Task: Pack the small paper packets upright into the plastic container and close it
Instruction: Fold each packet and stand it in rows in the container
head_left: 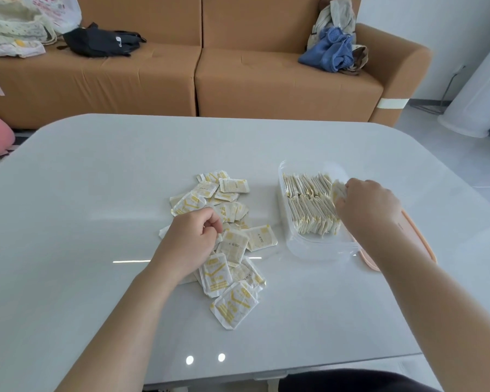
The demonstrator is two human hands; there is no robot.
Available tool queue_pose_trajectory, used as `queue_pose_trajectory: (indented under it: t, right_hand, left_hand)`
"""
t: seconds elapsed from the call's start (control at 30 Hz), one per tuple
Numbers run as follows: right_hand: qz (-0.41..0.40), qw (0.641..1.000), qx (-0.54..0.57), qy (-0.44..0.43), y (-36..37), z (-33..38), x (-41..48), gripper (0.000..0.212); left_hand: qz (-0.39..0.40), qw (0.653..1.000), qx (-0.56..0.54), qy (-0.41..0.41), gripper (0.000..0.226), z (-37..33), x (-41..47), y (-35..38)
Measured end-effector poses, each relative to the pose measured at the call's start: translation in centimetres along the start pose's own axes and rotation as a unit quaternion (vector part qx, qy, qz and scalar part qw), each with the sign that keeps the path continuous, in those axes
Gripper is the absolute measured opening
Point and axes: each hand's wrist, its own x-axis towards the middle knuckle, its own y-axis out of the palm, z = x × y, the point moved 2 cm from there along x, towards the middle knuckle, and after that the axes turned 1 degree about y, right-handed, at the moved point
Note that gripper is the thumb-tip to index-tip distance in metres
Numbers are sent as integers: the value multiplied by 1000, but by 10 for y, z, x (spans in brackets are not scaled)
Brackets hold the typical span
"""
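**Near field.** Loose packets [232, 304] lie flat in a heap on the table [96, 193], reaching from nearest the viewer to under and beyond the left hand [193, 236]. That hand's fingers curl down onto the heap. The knuckles hide whether they pinch a packet.

**Middle field.** The right hand [368, 205] is inside the clear plastic container [317, 247], its fingers curled round a held packet [338, 190]. Two packed rows [309, 205] stand upright just left of those fingertips.

- **Step in hand (judged):** seating this packet. It is best kept edge-down and pressed flush against the last upright one, so the rows do not fan over.
- **Room in the container:** free space seems to remain only beneath and right of the fingers. The rim sits close to the knuckles, so the hand should lift straight up to leave.
- **Lid:** the pink lid [425, 244] lies past the wrist, beside the container.

**Far field.** Bare tabletop extends left of the left fingers and beyond both hands. A sofa [238, 80] stands past the far edge.
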Motion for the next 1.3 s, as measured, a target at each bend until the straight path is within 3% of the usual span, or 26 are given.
queue_pose_trajectory:
  t: [0.17,0.47,0.83,1.0,1.13,1.3]
  right_hand:
    - [81,988,-126,-24,-9,19,3,9]
    - [157,982,-108,-21,5,27,-3,29]
    - [90,996,-25,-12,-3,25,-10,20]
    - [16,988,129,-79,-19,46,-37,31]
    - [77,965,211,-135,-22,75,-69,42]
    - [173,955,166,-176,-15,89,-95,59]
  left_hand:
    - [-3,1000,0,-3,31,-1,0,0]
    - [-8,1000,4,-6,31,0,-2,-5]
    - [-18,1000,17,-13,26,6,-4,-8]
    - [-29,994,94,-49,13,17,-5,-11]
    - [2,981,164,-104,49,23,-9,-14]
    - [124,959,228,-113,106,28,-16,-15]
